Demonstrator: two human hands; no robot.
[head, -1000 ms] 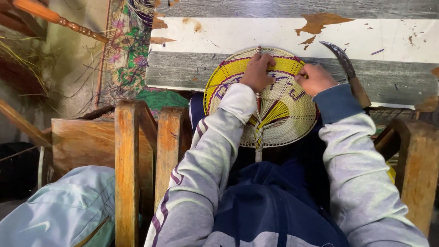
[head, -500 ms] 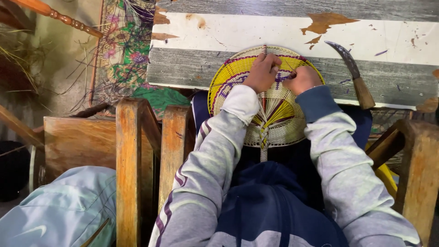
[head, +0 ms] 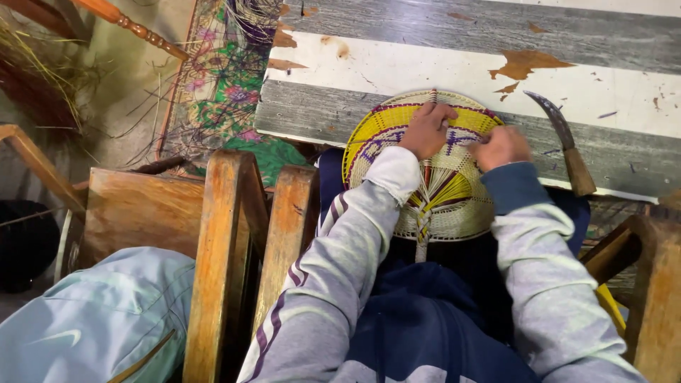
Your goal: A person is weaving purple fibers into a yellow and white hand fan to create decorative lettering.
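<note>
While both hands work, I steady the woven fan [head: 433, 191].
Left hand [head: 425, 131] presses its rim; right hand [head: 501, 147], fingers closed, pinches a strand; keep tension even.

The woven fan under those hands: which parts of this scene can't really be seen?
- Head view: the woven fan has its upper middle covered by the left hand and right hand.
- Fingers curl under; whatever they pinch is too small to tell.
- The fan's handle end vanishes into the dark lap.
- The curved knife: edge detail too small.
</note>
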